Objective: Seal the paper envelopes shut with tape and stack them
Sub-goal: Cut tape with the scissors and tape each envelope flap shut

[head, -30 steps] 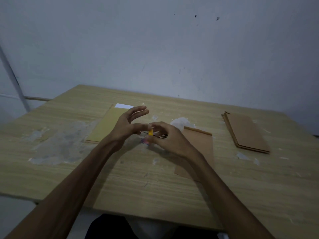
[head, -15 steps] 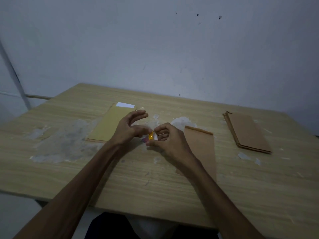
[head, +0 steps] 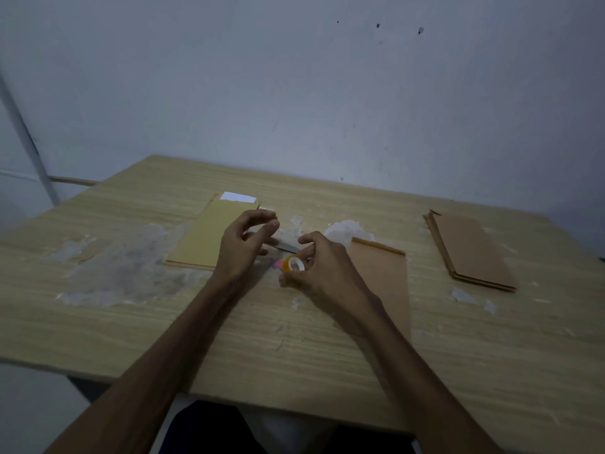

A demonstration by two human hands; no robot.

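Both hands meet over the middle of the surface [head: 229, 339]. My right hand [head: 322, 268] grips a small tape roll [head: 293, 264], fingers curled round its rim; something pink shows just beside the roll, too small to identify. My left hand [head: 244, 245] hovers just left of it, fingers loosely curled with the thumb and forefinger close together. I cannot tell whether they pinch a strip of tape, as any strip is too clear and thin to make out. A thin grey blade-like object [head: 288, 247] lies between the hands; it may be a cutter.

Partly under my right forearm lies a brown envelope [head: 381, 280], flat, with its far end toward the wall. I judge this the piece in hand, and no tape is visible on it.

Farther left lies a yellow stack [head: 209, 237] with a white slip [head: 238, 197] showing at its far end. Far right, well apart, sits a brown stack [head: 469, 253] of several envelopes.

Which stack holds sealed work I cannot tell. At least the single envelope remains to be taped and stacked.
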